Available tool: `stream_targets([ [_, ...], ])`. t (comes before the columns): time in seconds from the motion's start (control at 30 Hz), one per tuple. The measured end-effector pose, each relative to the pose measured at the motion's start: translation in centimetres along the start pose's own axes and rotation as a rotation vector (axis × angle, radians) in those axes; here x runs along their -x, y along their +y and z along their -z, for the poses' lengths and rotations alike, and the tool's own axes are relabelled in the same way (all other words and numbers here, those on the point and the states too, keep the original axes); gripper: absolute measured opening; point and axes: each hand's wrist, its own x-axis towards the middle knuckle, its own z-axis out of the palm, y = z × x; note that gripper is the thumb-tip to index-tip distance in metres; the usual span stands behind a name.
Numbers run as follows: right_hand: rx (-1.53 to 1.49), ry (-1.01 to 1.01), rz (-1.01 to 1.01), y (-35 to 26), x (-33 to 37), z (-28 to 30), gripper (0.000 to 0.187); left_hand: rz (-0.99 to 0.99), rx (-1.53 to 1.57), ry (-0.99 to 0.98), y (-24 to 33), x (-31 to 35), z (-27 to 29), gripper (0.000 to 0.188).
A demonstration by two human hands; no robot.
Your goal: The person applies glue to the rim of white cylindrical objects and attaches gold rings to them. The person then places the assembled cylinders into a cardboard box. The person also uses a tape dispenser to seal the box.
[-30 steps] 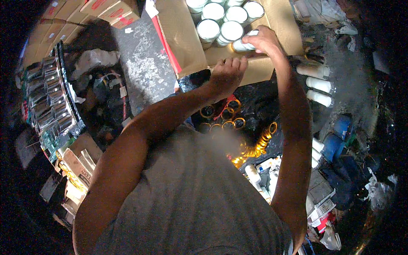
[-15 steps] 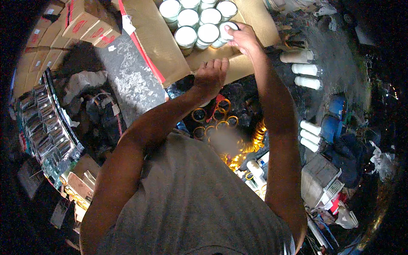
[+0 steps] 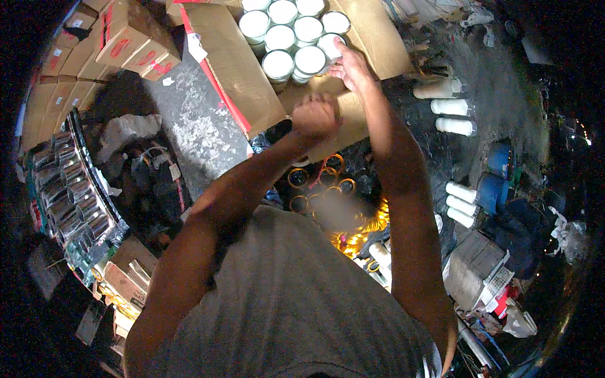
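Note:
An open cardboard box (image 3: 249,104) at the top holds several white-topped glass cylinders (image 3: 279,38) standing upright in rows. At the near right of the group, my right hand (image 3: 354,68) is closed on one white-topped cylinder (image 3: 328,45), with the thumb at its rim and the fingers along its near side. My left hand (image 3: 317,116) is curled over the near flap of the box, a little blurred. Whatever lies inside its fingers is hidden.
Stacked cartons (image 3: 135,41) stand at the far left, above a rack of clear glasses (image 3: 79,189). Yellow rings (image 3: 299,177) lie below the box. White cylinders (image 3: 455,126) rest on the floor to the right, near a blue container (image 3: 491,192) and a grey crate (image 3: 472,258).
My right thumb has drawn back from the cylinder's top to its rim, and the fingers have moved down its near side. My left hand sits slightly lower. The view has shifted slightly.

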Motion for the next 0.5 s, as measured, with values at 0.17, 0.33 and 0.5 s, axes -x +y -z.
stream_targets([
  [0.17,-0.063,0.003,-0.005,-0.2,-1.1,0.0,0.082,0.091,0.191,-0.412,-2.4,-6.6,-2.1,0.059],
  [0.33,-0.132,0.087,0.040,1.1,-2.2,0.3,0.072,0.105,0.152,-0.557,-4.5,-10.4,-6.4,0.070],
  [0.5,-0.100,0.127,0.079,2.4,-2.6,-0.1,0.069,0.363,0.362,-0.413,-5.4,-9.9,-6.0,0.071],
])
